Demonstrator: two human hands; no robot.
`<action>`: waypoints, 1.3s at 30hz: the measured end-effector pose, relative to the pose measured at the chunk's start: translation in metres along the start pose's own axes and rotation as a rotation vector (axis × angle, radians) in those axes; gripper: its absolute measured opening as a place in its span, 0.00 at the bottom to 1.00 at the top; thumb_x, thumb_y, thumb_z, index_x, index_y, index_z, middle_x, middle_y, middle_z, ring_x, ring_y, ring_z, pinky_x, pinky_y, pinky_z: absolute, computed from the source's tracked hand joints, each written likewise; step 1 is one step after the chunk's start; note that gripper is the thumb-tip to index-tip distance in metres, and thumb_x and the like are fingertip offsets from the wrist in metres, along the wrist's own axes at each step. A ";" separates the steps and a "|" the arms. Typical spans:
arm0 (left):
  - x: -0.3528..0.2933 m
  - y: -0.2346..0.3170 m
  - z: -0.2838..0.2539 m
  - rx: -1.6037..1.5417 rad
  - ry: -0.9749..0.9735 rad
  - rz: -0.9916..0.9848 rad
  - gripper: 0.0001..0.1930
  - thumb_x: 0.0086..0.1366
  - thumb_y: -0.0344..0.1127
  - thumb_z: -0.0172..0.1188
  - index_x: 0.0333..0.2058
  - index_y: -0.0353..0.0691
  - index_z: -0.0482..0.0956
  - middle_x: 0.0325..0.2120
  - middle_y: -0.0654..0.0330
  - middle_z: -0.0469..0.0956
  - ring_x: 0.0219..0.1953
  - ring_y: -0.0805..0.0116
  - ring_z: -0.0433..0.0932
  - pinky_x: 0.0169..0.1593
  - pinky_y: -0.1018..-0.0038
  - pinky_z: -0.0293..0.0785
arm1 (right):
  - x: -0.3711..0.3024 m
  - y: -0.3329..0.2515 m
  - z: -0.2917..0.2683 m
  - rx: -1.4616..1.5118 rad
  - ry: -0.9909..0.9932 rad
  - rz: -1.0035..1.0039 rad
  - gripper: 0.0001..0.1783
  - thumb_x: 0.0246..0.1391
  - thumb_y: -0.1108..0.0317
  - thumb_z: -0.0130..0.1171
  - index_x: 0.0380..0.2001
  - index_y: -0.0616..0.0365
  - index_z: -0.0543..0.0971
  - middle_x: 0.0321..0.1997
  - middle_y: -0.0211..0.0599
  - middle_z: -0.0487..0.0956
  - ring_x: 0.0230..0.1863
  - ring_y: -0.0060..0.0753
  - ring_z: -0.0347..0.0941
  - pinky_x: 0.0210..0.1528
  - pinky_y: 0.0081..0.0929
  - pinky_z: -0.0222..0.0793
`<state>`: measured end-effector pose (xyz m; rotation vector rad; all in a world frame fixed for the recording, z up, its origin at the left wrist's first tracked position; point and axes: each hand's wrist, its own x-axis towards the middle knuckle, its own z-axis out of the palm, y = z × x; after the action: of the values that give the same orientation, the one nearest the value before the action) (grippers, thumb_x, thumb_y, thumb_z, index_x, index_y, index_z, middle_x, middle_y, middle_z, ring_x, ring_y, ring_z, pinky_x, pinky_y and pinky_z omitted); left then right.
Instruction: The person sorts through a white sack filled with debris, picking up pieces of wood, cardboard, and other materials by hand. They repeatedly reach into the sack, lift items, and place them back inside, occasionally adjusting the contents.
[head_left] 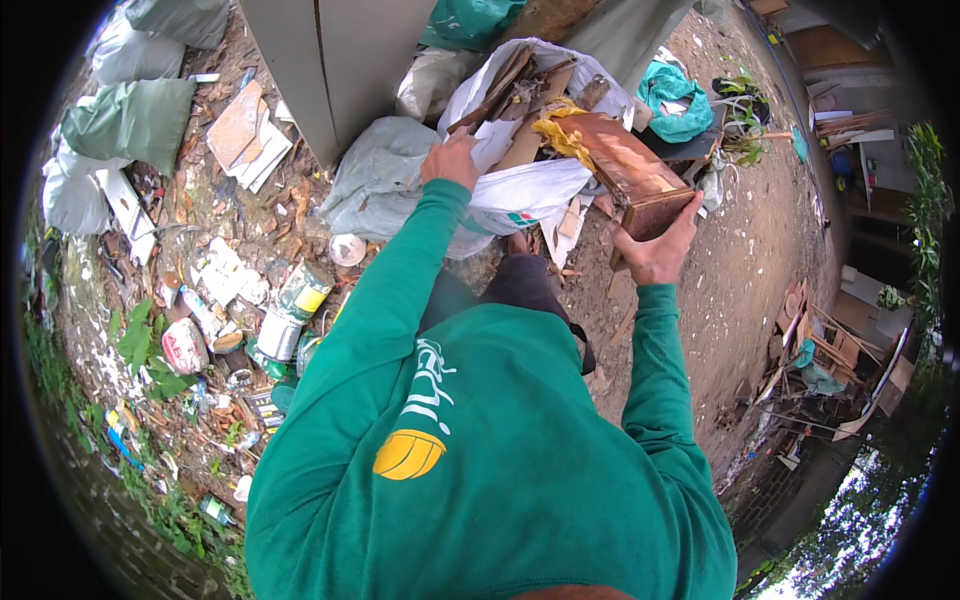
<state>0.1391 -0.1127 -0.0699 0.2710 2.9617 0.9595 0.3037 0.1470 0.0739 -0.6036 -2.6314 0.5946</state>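
A white woven sack stands in front of me, its mouth spread and stuffed with broken boards and other scraps. My left hand is closed on the sack's rim at the left. With my right hand I grip the near end of a reddish-brown wooden piece, thick and box-like. Its far end rests at the right side of the sack's mouth, beside a crumpled yellow plastic scrap. The fingers under the wood are partly hidden.
A grey sack slumps against the white one, beside a tall grey panel. Bottles and litter cover the ground at left, below filled bags. A teal bag lies at right; a scrap-wood heap is farther right.
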 end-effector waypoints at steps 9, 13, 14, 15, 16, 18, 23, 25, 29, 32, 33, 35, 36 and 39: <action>-0.007 -0.001 0.005 -0.107 0.106 -0.095 0.12 0.61 0.28 0.55 0.40 0.46 0.85 0.49 0.62 0.80 0.42 0.47 0.80 0.48 0.55 0.76 | 0.039 -0.025 0.020 0.035 0.202 -0.184 0.79 0.23 0.48 0.80 0.72 0.70 0.42 0.57 0.64 0.64 0.58 0.62 0.63 0.63 0.52 0.60; -0.005 0.001 0.003 -0.087 0.096 -0.119 0.11 0.61 0.29 0.56 0.40 0.46 0.85 0.50 0.61 0.80 0.43 0.47 0.80 0.49 0.54 0.75 | 0.044 -0.021 0.042 -0.023 0.189 -0.174 0.77 0.22 0.48 0.79 0.71 0.69 0.45 0.59 0.64 0.64 0.58 0.61 0.63 0.62 0.52 0.59; -0.003 0.001 0.003 -0.082 0.080 -0.117 0.11 0.61 0.29 0.56 0.40 0.46 0.85 0.51 0.61 0.80 0.43 0.47 0.80 0.49 0.55 0.75 | 0.047 -0.013 0.045 -0.059 0.160 -0.175 0.76 0.23 0.48 0.79 0.71 0.69 0.46 0.59 0.64 0.64 0.59 0.61 0.63 0.62 0.52 0.58; -0.003 -0.002 0.006 -0.079 0.096 -0.122 0.12 0.61 0.29 0.56 0.41 0.46 0.85 0.52 0.63 0.79 0.43 0.48 0.80 0.49 0.55 0.76 | 0.050 -0.008 0.046 -0.093 0.126 -0.179 0.76 0.23 0.48 0.79 0.71 0.69 0.47 0.59 0.64 0.64 0.59 0.60 0.63 0.62 0.52 0.58; -0.004 -0.004 0.009 -0.077 0.111 -0.127 0.12 0.61 0.28 0.56 0.41 0.47 0.84 0.52 0.66 0.79 0.43 0.50 0.80 0.48 0.56 0.76 | 0.052 -0.004 0.048 -0.127 0.091 -0.183 0.75 0.23 0.48 0.78 0.71 0.69 0.48 0.59 0.64 0.64 0.59 0.60 0.63 0.62 0.52 0.58; -0.005 -0.009 0.014 -0.070 0.150 -0.107 0.12 0.61 0.28 0.55 0.41 0.47 0.84 0.53 0.67 0.79 0.43 0.51 0.79 0.47 0.56 0.76 | 0.046 0.004 0.047 -0.003 0.113 -0.153 0.74 0.24 0.47 0.78 0.70 0.70 0.49 0.60 0.64 0.64 0.61 0.60 0.61 0.63 0.53 0.58; -0.007 0.001 0.009 -0.048 0.129 -0.099 0.12 0.62 0.29 0.55 0.42 0.48 0.84 0.55 0.61 0.78 0.46 0.51 0.80 0.51 0.58 0.74 | 0.050 0.020 0.061 0.078 0.186 -0.118 0.75 0.24 0.46 0.79 0.71 0.69 0.48 0.60 0.64 0.64 0.60 0.61 0.62 0.62 0.54 0.58; -0.013 -0.003 0.012 -0.045 0.129 -0.094 0.12 0.61 0.30 0.57 0.42 0.47 0.85 0.53 0.57 0.79 0.47 0.48 0.80 0.52 0.58 0.75 | 0.048 0.023 0.064 0.024 0.130 -0.120 0.75 0.23 0.47 0.79 0.71 0.68 0.48 0.60 0.64 0.64 0.60 0.62 0.62 0.62 0.54 0.58; -0.004 0.008 0.006 -0.073 0.101 -0.093 0.12 0.61 0.30 0.58 0.43 0.46 0.85 0.54 0.53 0.78 0.50 0.48 0.79 0.54 0.60 0.75 | 0.026 0.029 0.071 -0.001 0.152 -0.194 0.75 0.22 0.47 0.79 0.70 0.67 0.49 0.61 0.62 0.64 0.61 0.61 0.61 0.64 0.54 0.56; -0.015 0.007 0.007 -0.044 0.093 -0.106 0.12 0.61 0.30 0.57 0.42 0.48 0.85 0.53 0.57 0.79 0.48 0.52 0.80 0.52 0.60 0.74 | 0.005 0.028 0.068 0.026 0.126 -0.202 0.76 0.21 0.45 0.78 0.70 0.67 0.49 0.61 0.61 0.64 0.61 0.61 0.60 0.64 0.55 0.55; -0.016 0.006 0.007 -0.031 0.102 -0.106 0.13 0.62 0.29 0.56 0.42 0.48 0.84 0.53 0.59 0.80 0.47 0.53 0.80 0.51 0.60 0.74 | 0.006 0.021 0.063 0.047 0.115 -0.184 0.75 0.22 0.46 0.79 0.71 0.67 0.49 0.62 0.61 0.63 0.62 0.61 0.59 0.64 0.55 0.55; -0.018 0.002 0.011 -0.060 0.122 -0.079 0.13 0.62 0.29 0.56 0.43 0.48 0.84 0.53 0.57 0.80 0.48 0.54 0.80 0.52 0.61 0.73 | 0.013 0.012 0.058 0.044 0.143 -0.165 0.75 0.22 0.46 0.79 0.71 0.67 0.48 0.62 0.61 0.63 0.62 0.61 0.59 0.64 0.55 0.55; -0.021 0.003 0.010 -0.068 0.129 -0.061 0.13 0.61 0.29 0.57 0.43 0.48 0.84 0.53 0.57 0.80 0.49 0.55 0.80 0.53 0.61 0.72 | 0.016 0.011 0.056 0.023 0.185 -0.155 0.76 0.21 0.45 0.79 0.71 0.66 0.48 0.60 0.61 0.64 0.61 0.61 0.60 0.63 0.55 0.56; -0.019 0.012 0.011 -0.024 0.148 -0.037 0.13 0.62 0.29 0.57 0.43 0.49 0.85 0.53 0.56 0.80 0.49 0.57 0.80 0.53 0.62 0.72 | 0.035 0.020 0.069 -0.007 0.180 -0.137 0.76 0.20 0.45 0.78 0.71 0.66 0.49 0.59 0.62 0.64 0.59 0.61 0.61 0.61 0.55 0.57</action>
<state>0.1601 -0.1002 -0.0730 0.1500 3.0730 1.0541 0.2509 0.1585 0.0157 -0.4522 -2.4816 0.4676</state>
